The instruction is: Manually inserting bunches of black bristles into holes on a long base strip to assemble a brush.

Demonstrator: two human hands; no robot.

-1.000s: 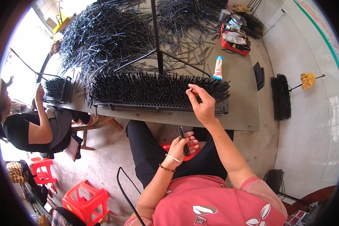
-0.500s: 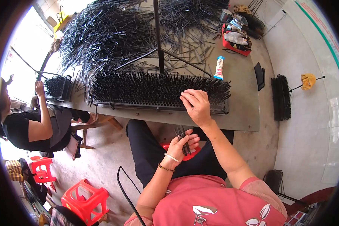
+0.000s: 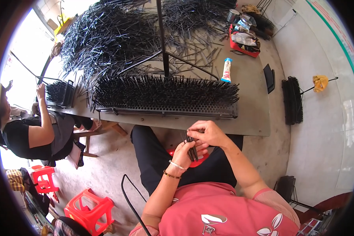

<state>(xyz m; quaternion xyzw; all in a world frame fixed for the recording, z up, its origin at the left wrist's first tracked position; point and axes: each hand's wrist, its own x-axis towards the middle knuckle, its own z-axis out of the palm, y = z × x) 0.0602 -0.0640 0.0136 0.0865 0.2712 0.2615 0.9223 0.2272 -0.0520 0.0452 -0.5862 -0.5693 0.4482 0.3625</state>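
My left hand (image 3: 183, 154) is closed round a small bundle of thin black strips (image 3: 191, 148) above my lap. My right hand (image 3: 208, 133) meets the top of that bundle, thumb and fingertips pinched together there; whether it grips a strip is too small to make out. Just beyond my hands, along the table's near edge, lies a long black perforated rack (image 3: 165, 110). Upright black strips (image 3: 165, 91) fill most of its holes, while a row of holes along its near side shows bare.
Loose black strips (image 3: 106, 39) are heaped across the table (image 3: 253, 98). A metal stand (image 3: 164, 39) rises behind the rack. A wrapped snack bar (image 3: 226, 70) and a red box (image 3: 243, 49) lie to the right. A co-worker (image 3: 39, 129) sits at left near a red stool (image 3: 89, 210).
My right hand has come back from the rack's near edge down to the bundle in my left hand. The left hand has stayed nearly still.
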